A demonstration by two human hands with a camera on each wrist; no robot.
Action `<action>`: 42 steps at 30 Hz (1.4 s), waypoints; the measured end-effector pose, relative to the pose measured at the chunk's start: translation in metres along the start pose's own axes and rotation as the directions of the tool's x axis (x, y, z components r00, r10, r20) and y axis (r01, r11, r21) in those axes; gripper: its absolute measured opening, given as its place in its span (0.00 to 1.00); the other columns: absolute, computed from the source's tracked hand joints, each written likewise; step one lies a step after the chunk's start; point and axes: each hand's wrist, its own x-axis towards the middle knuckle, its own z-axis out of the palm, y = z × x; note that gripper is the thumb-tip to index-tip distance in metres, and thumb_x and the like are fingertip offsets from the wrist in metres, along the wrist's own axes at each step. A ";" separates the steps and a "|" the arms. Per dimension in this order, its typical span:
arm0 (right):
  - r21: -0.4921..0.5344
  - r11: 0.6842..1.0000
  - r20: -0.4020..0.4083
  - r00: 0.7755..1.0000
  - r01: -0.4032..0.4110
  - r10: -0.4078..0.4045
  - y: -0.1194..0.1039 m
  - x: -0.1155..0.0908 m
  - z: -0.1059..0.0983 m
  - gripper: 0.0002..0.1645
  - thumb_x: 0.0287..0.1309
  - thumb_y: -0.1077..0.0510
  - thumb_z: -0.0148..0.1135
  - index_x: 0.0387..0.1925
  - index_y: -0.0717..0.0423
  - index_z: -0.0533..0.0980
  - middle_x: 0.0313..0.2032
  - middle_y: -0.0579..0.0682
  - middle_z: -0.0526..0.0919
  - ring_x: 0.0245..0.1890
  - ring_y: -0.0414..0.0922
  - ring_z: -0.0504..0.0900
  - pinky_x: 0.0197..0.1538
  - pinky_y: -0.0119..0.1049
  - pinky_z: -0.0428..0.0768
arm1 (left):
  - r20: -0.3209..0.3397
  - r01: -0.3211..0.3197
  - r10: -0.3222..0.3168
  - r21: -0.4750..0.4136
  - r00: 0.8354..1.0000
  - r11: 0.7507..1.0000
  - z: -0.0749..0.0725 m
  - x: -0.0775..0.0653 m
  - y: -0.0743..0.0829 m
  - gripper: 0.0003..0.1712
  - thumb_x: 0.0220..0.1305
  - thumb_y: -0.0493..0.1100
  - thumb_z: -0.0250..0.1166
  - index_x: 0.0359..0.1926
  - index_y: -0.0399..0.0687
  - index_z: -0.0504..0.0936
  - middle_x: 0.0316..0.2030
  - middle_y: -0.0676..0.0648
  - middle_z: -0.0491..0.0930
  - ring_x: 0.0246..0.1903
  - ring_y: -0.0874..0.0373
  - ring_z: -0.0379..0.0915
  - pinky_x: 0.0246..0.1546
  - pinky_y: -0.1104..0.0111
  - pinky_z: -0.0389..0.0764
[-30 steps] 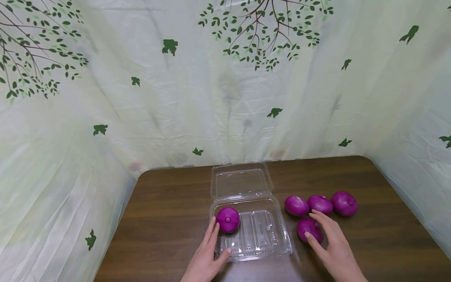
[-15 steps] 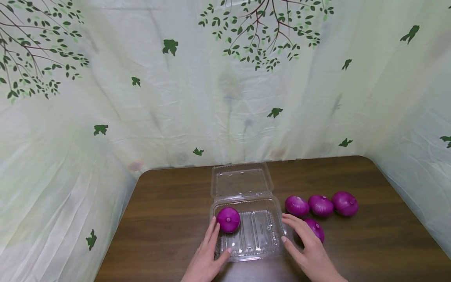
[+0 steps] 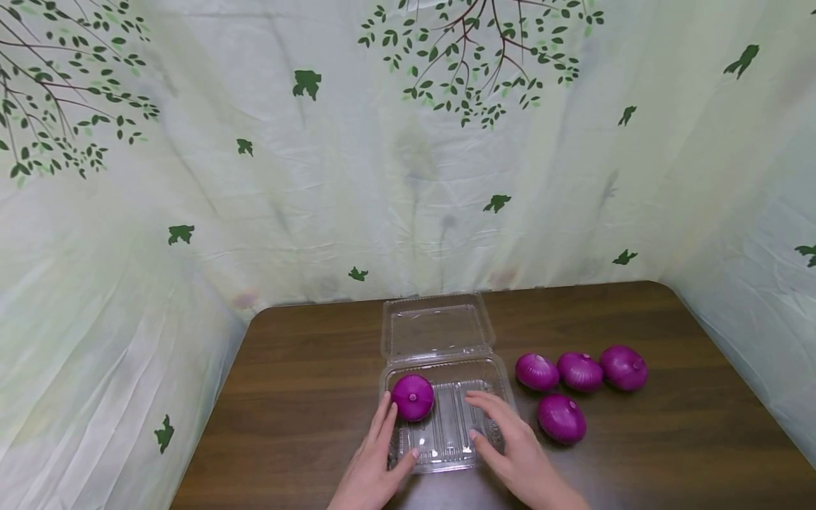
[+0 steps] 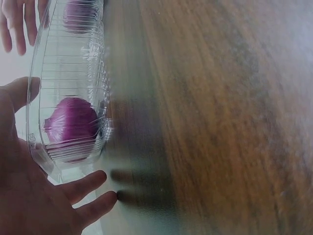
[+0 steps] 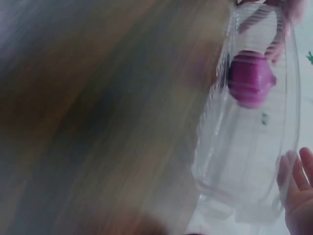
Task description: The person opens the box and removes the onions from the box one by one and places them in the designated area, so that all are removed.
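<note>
A clear plastic clamshell container (image 3: 454, 361) lies open on the table, its lid (image 3: 436, 327) folded back. One red onion (image 3: 413, 397) sits in its back left corner; the left wrist view shows this onion (image 4: 73, 122) through the ribbed wall. My left hand (image 3: 375, 460) rests at the container's front left corner, fingers extended along the side, thumb at the front rim. Over the container's right half hovers my right hand (image 3: 519, 457), fingers loosely bent around nothing. To its right lies another red onion (image 3: 561, 419).
Behind that onion, three more red onions stand in a row: a left one (image 3: 537, 372), a middle one (image 3: 580, 372) and a right one (image 3: 623, 368). The brown wooden table (image 3: 306, 397) ends at a leaf-printed curtain (image 3: 408, 177).
My right hand has moved left, away from the front onion on the table, past the container's right rim to above its base. The onion stayed behind. My left hand has kept its place.
</note>
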 end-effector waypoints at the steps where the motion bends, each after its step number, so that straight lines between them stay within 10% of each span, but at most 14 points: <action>1: 0.002 1.000 0.008 1.000 -0.006 0.006 0.000 0.001 0.003 0.32 0.62 0.61 0.65 0.67 0.46 0.68 0.65 0.46 0.71 0.63 0.47 0.71 0.64 0.35 0.68 | -0.001 0.000 0.000 -0.001 1.000 1.000 0.000 0.000 0.000 0.48 0.65 0.63 0.61 0.75 0.41 0.56 0.78 0.52 0.40 0.69 0.39 0.54 0.57 0.38 0.66; 17: 0.017 0.986 0.110 0.980 -0.169 0.166 -0.003 0.028 0.036 0.35 0.59 0.59 0.68 0.68 0.45 0.68 0.69 0.49 0.68 0.66 0.49 0.68 0.61 0.54 0.70 | -0.013 -0.016 0.017 0.025 1.000 1.000 -0.001 0.000 0.002 0.48 0.65 0.61 0.62 0.76 0.43 0.56 0.78 0.52 0.42 0.68 0.41 0.55 0.57 0.39 0.67; 42: 0.000 0.983 0.284 0.942 -0.186 0.178 0.017 0.064 0.064 0.46 0.54 0.59 0.71 0.72 0.46 0.62 0.68 0.48 0.66 0.65 0.50 0.68 0.64 0.52 0.68 | -0.003 -0.027 0.027 0.019 1.000 0.999 0.000 0.000 0.001 0.47 0.65 0.60 0.62 0.76 0.41 0.55 0.78 0.50 0.41 0.70 0.39 0.52 0.58 0.39 0.65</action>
